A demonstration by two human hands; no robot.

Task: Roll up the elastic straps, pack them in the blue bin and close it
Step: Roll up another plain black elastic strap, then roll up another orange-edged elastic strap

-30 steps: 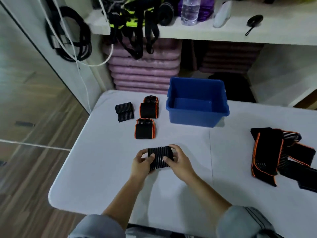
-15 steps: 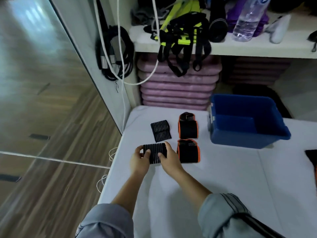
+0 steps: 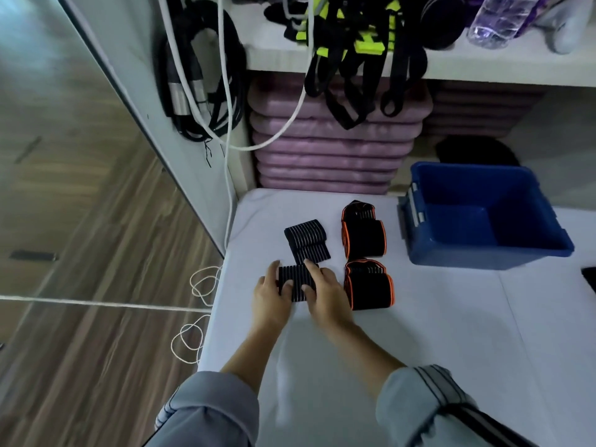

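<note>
Left hand (image 3: 269, 301) and right hand (image 3: 325, 298) grip a rolled striped strap (image 3: 295, 282) between them, fingers curled over its ends, on the white bench (image 3: 451, 333). Just beyond it lies a second striped roll (image 3: 308, 241). To the right sit a near orange-edged roll (image 3: 369, 285) and a far orange-edged roll (image 3: 364, 237), then the open blue bin (image 3: 483, 253).

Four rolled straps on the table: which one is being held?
The near striped roll, gripped between left hand and right hand. The far striped roll, far orange-trimmed roll and near orange-trimmed roll just lie on the table.
</note>
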